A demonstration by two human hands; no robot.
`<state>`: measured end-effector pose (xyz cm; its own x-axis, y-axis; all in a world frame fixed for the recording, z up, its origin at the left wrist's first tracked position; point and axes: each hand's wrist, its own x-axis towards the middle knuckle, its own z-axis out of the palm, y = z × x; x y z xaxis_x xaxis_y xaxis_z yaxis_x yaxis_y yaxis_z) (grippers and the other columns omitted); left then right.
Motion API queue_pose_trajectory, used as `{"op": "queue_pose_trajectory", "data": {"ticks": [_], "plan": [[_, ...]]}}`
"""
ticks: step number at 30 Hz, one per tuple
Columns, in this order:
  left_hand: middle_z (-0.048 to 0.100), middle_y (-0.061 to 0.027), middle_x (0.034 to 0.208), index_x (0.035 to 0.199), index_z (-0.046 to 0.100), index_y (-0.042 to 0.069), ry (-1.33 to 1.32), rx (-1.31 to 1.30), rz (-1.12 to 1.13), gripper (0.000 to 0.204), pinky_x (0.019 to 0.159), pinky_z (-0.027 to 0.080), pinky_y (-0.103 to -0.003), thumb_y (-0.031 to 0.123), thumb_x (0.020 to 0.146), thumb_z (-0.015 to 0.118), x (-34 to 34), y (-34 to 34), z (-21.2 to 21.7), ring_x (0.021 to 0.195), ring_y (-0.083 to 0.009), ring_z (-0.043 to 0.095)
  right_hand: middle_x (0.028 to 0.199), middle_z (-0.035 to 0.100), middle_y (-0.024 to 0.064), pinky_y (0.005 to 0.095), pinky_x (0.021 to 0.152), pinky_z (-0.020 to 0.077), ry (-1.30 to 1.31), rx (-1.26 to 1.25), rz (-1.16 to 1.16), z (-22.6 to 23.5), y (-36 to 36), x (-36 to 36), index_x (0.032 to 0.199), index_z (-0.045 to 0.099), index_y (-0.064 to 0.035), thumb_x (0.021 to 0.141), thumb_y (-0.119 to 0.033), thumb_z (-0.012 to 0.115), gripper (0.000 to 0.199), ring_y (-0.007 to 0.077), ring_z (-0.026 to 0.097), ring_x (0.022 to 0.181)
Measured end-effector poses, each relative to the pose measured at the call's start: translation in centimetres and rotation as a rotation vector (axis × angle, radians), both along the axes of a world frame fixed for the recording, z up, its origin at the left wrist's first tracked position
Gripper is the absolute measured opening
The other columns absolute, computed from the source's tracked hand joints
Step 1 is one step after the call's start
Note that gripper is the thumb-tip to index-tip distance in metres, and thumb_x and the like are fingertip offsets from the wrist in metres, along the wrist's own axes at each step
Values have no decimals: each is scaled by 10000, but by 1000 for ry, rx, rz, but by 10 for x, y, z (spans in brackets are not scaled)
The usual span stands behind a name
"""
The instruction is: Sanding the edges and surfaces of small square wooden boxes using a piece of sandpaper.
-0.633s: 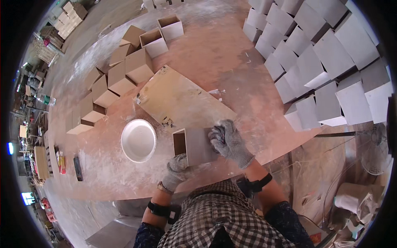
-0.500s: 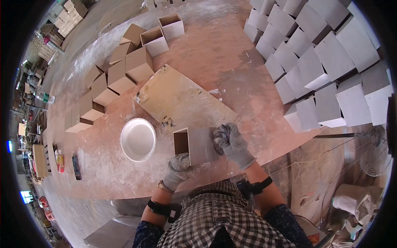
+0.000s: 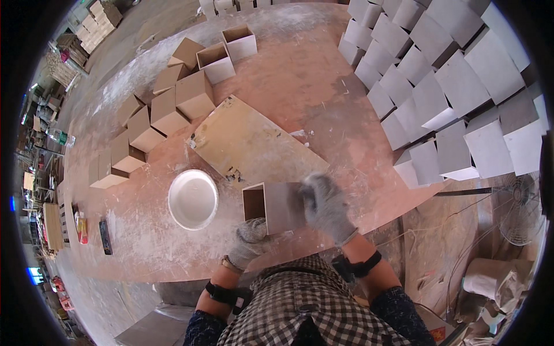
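**Inspector A:** Head view. What are the hands doing?

**Inspector B:** The left hand (image 3: 249,239), gloved, is closing its grip on the near lower corner of an open wooden box (image 3: 276,206), which is resting on the table (image 3: 144,248) directly in front of the person. The right hand (image 3: 324,206), also gloved, is lying flat across the box's upper face, fingers spread, pressing rather than clasping. Its outline is blurring, so I cannot tell more of its hold.

**Inspector A:** Surroundings?

**Inspector B:** A white bowl (image 3: 193,199) is sitting just left of the left grip. A bare board (image 3: 254,147) is lying just beyond the box. Further left, unfinished boxes (image 3: 167,109) are standing in rows; well to the right, pale coated boxes (image 3: 438,98) are standing in ranks.

**Inspector A:** Handling judgement?

**Inspector B:** The box is appearing stiff, thin-walled and probably light. The open end is offering an edge to pinch; its flat faces are looking smooth, perhaps dusty, so gripping at corners seems safest.
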<state>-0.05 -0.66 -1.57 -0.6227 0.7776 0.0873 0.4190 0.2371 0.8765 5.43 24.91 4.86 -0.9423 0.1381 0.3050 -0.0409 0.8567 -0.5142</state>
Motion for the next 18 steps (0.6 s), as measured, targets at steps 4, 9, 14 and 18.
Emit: {"op": "queue_pose_trajectory", "data": {"ticks": [4,9,14,18], "plan": [[703,-85,1075,1145,691,58,-211,49,37,324,809,559,-327,123,833,748,1,2,-6,938,-249,694,1261,558,182,468,1017,433,-3,-425,199,-2,-8,13,1288,498,-34,853,-226,727,527,353,548,1200],[715,-86,1063,1129,708,67,-304,124,66,332,828,562,-331,140,814,784,-1,-2,-7,931,-249,702,1296,543,183,445,1036,441,-79,-810,-30,-34,2,10,1328,468,-25,841,-201,762,596,344,533,1244],[731,-84,1049,1111,720,84,-421,116,116,357,822,562,-349,202,789,819,-5,-10,-8,939,-246,709,1308,529,184,429,1035,445,-160,-601,49,-52,1,2,1357,459,-36,839,-179,762,618,351,537,1229],[735,-85,1035,1087,729,92,-288,67,126,331,809,562,-352,188,782,817,-1,-14,-11,942,-255,712,1322,515,200,434,1039,441,-31,-567,103,-43,-12,7,1376,440,-20,837,-151,747,634,362,536,1225]]}}
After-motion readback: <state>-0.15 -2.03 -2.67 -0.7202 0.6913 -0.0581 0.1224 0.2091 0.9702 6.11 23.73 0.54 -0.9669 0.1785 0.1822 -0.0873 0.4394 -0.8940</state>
